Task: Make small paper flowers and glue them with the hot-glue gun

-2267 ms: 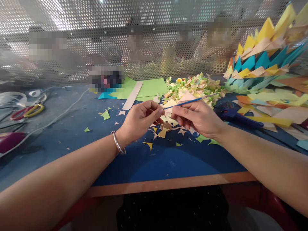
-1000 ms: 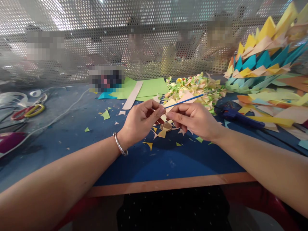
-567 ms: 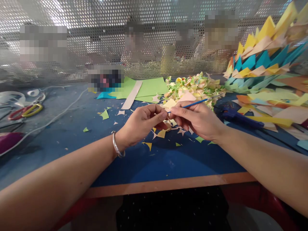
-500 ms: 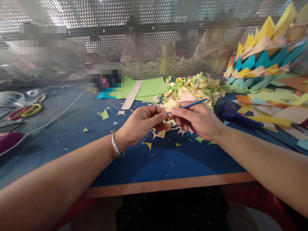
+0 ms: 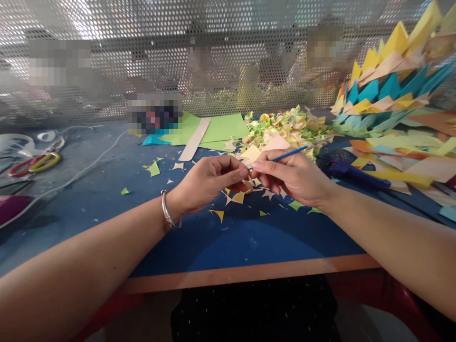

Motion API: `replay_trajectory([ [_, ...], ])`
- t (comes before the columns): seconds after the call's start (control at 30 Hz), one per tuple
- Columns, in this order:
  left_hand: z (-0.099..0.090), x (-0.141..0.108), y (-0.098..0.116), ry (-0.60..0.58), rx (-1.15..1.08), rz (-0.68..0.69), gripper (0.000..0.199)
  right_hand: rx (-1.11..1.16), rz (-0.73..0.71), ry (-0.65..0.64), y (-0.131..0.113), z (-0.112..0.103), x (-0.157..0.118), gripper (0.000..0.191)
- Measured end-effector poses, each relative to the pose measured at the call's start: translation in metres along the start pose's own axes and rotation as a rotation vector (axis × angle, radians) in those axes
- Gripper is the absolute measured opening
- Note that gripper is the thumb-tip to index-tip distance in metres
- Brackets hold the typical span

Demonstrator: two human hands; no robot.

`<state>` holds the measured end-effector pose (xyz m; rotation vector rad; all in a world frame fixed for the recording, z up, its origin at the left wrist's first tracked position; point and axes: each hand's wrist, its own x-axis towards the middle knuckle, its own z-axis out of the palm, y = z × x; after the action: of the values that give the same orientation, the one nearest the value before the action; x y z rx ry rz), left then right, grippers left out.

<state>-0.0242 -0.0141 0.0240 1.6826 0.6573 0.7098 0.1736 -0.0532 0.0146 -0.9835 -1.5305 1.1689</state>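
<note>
Over the middle of the table, my two hands meet fingertip to fingertip. My right hand (image 5: 297, 178) pinches a thin blue stick (image 5: 289, 153), which slants up to the right and has its lower tip at my left fingers. My left hand (image 5: 215, 183), with a silver bangle on the wrist, is closed in a pinch at that tip. A small peach-coloured bit of paper (image 5: 250, 177) shows between the fingertips, mostly hidden by them. Under and around the hands lie small paper star shapes (image 5: 268, 194) and cut scraps (image 5: 238, 197).
Behind the hands are green paper sheets (image 5: 228, 128), a pale strip (image 5: 195, 140) and a heap of curled paper pieces (image 5: 285, 128). To the right lie a blue glue gun (image 5: 356, 174) and a folded-paper model (image 5: 388, 90). Scissors (image 5: 44, 163) and a white cord (image 5: 80, 173) are left.
The hands keep the same pinch on the stick and paper, with only a very slight shift of the fingers. The view has moved a little.
</note>
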Motion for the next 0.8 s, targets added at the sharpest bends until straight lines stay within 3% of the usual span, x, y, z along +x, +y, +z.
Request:
replay_trajectory([
  [0.17,-0.001,-0.0001,-0.0023,-0.019,-0.1,-0.035,0.01,-0.028,0.001,-0.016,0.0002,-0.001,-0.0003,0.025],
  [0.47,-0.0003,0.0,-0.0002,0.043,-0.009,-0.029,0.009,-0.075,-0.017,-0.008,-0.0016,0.0002,-0.0009,0.024],
  [0.8,-0.0001,-0.0016,0.0026,0.015,-0.103,-0.072,0.007,-0.098,-0.02,-0.038,-0.0062,0.0,-0.0004,0.024],
])
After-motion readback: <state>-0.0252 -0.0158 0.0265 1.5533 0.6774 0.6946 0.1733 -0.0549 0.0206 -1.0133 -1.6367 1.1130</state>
